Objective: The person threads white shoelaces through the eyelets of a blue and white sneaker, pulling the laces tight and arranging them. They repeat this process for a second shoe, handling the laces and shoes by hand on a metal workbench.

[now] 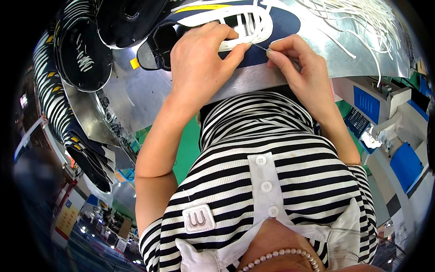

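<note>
A navy shoe upper point(283, 23) with white eyelet trim lies on the metal table, its toe to the right and its dark heel opening point(164, 45) to the left. A white shoelace point(259, 22) runs through the eyelets and loops over the front of the trim. My left hand point(199, 61) rests over the upper, thumb and fingers closed on the near eyelet strip. Just right of it, my right hand point(297, 59) pinches a thin, dark, needle-like tool point(259, 46) that reaches to the trim beside my left thumb. Whether its tip enters an eyelet is too small to tell.
A heap of loose white laces point(358, 20) covers the table's far right, some strands hanging over the edge. Stacked shoe uppers point(86, 54) curve along the left side of the metal table point(131, 97). Blue-panelled equipment point(366, 104) stands lower right.
</note>
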`<state>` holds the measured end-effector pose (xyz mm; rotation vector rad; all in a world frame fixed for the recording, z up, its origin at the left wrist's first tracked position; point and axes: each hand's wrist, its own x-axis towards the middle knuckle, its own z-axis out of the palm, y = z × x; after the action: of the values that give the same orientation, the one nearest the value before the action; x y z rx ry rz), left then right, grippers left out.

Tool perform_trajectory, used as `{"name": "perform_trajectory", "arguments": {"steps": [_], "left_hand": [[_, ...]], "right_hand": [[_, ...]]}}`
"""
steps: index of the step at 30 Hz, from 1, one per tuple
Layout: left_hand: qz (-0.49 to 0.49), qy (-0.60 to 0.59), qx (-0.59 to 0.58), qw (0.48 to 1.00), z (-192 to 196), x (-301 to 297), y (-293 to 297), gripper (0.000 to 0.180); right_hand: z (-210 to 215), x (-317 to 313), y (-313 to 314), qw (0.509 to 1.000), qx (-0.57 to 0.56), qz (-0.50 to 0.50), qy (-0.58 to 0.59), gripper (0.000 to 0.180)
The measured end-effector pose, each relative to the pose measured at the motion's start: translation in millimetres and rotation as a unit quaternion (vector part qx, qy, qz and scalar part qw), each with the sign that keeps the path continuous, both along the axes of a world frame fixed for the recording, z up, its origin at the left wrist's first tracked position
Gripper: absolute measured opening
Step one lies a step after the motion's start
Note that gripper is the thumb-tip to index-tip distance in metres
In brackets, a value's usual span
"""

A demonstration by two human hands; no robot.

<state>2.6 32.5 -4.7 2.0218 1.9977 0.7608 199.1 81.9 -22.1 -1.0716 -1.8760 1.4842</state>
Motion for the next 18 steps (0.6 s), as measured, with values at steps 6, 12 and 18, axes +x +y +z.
{"name": "perform_trajectory", "arguments": {"steps": [6, 12, 18], "left_hand": [[-0.035, -0.055, 0.015, 0.998, -2.5, 3.2, -2.5, 0.021], [-0.053, -0.039, 0.075, 0.995, -10.9, 7.0, -10.7, 0.017], [-0.080, 0.067, 0.131, 0.986, -3.0, -0.8, -32.6, 0.015]], "right_hand": [[-1.8, -2.2, 1.3, 1.000, 0.009, 0.001, -0.029, 0.015], [-13.3, -33.8, -3.0, 0.997, 0.052, -0.025, -0.060, 0.017], [30.9, 42.5, 39.5, 0.997, 0.038, -0.022, -0.061, 0.018]]}}
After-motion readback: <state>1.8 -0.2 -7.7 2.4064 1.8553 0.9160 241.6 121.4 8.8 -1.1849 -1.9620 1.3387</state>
